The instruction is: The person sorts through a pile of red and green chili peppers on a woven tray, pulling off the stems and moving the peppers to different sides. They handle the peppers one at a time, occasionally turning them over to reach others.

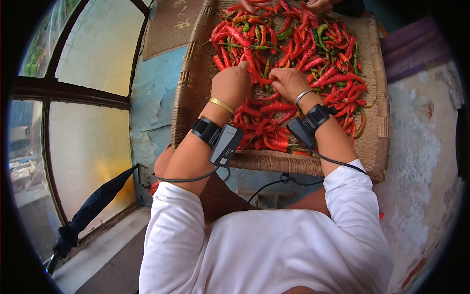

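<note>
A flat woven tray (pixel 196 83) lies in front of me, heaped with red chili peppers (pixel 303 54) and some green and orange ones. My left hand (pixel 232 83) is closed around a red chili at the middle of the pile. My right hand (pixel 289 81) pinches the same chili or its stem just to the right; the two hands almost touch. Each wrist carries a black device with a cable, and the left also wears a gold bangle, the right a silver one.
Another person's hands (pixel 318 5) reach into the chilies at the tray's far edge. A window with a dark frame (pixel 73 93) fills the left side, with a folded dark umbrella (pixel 93 206) leaning below it. A worn painted wall (pixel 421 147) stands at right.
</note>
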Action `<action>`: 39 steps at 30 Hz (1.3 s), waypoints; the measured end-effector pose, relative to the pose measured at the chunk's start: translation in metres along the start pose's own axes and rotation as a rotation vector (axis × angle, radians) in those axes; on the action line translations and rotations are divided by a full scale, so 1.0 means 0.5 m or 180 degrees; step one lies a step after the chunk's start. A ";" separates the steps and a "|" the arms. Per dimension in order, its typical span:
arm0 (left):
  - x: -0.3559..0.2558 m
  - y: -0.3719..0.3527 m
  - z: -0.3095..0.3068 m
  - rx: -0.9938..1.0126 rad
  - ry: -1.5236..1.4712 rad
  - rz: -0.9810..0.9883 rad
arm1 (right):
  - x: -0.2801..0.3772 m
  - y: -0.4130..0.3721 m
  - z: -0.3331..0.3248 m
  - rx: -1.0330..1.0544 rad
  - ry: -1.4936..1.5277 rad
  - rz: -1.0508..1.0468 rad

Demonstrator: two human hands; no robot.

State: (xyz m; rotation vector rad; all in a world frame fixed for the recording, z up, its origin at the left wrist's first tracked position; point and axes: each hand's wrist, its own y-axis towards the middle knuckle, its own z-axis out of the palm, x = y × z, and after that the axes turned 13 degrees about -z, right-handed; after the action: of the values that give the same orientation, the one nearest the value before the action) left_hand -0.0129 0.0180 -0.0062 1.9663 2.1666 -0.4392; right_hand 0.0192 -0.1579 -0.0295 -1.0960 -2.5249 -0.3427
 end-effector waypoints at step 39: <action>0.052 0.006 0.039 0.1465 0.0278 0.1466 | 0.021 -0.011 -0.019 0.1174 0.0085 0.0071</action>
State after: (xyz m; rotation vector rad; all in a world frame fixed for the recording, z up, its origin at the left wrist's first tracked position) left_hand -0.0139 0.0363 -0.0336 2.6758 1.6711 -0.8361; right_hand 0.0107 -0.1579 -0.0170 -0.9639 -2.4194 0.1123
